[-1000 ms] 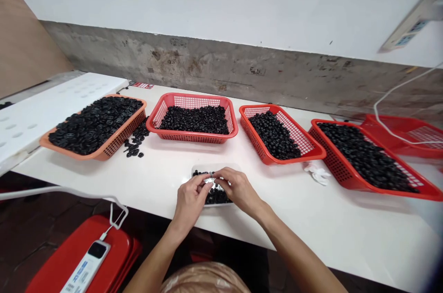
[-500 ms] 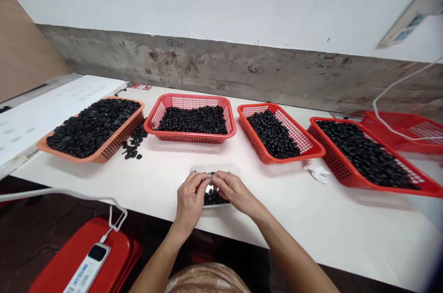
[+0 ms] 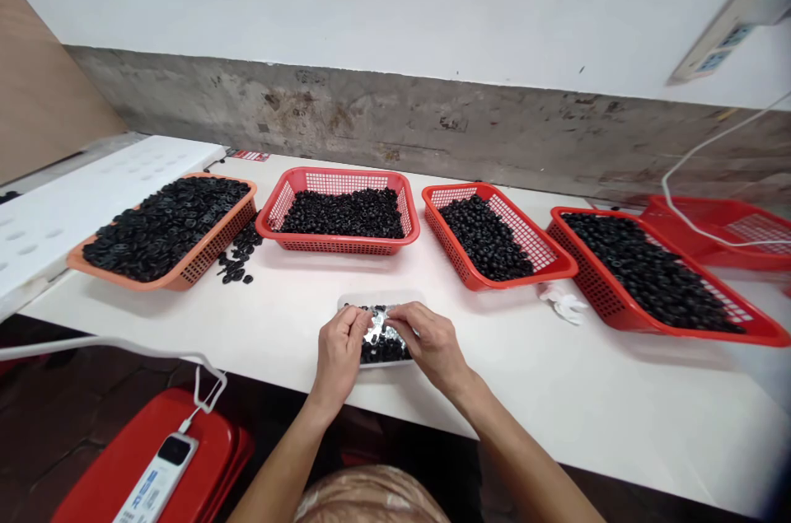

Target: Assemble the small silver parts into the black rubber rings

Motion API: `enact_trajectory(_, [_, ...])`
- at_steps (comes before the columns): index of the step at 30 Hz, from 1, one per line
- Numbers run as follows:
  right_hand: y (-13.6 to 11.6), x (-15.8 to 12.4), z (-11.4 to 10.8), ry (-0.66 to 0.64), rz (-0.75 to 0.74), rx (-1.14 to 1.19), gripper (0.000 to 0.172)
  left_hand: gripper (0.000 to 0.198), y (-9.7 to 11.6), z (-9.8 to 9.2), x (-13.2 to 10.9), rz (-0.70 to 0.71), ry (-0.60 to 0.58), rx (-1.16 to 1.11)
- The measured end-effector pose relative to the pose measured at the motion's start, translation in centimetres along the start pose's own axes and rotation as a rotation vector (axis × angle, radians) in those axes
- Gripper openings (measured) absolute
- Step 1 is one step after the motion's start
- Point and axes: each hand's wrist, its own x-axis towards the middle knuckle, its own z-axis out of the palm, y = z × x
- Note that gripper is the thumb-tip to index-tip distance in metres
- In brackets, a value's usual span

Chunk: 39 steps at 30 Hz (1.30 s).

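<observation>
A small clear tray (image 3: 378,297) lies flat just below the middle of the frame, holding a heap of little black rings (image 3: 381,352). Above the heap, a crinkled shiny silver piece (image 3: 375,333) is pinched between the fingertips of the left hand (image 3: 339,352) and right hand (image 3: 433,344)

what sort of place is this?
Likely a parts-sorting workbench: red mesh baskets heaped with black rings line the white table; left hand and right hand work over a clear tray.
</observation>
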Motion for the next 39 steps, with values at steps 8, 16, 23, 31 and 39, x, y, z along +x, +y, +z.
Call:
enact_trajectory(8, [0.1,0.4,0.1,-0.058,0.140,0.012,0.021,0.041,-0.3,0.1,-0.1,-0.049,-0.030,-0.033])
enact_trajectory(16, [-2.0,1.9,0.2,-0.102,0.212,0.324,0.017,0.041,-0.3,0.3,-0.1,-0.050,-0.043,-0.058])
enact_trajectory(23, [-1.0,1.1,0.5,0.137,0.051,0.173,0.015,0.047,-1.1,0.0,0.1,-0.131,0.007,-0.103])
enact_trajectory(31, [-0.5,0.5,0.1,0.161,0.114,0.158,0.016,0.049,-0.8,-0.2,0.5,-0.142,-0.062,-0.012])
enact_trajectory(39, [-1.4,0.2,-0.3,0.089,0.156,0.253,0.019,0.027,-0.7,-0.6,-0.1,-0.145,-0.221,-0.314])
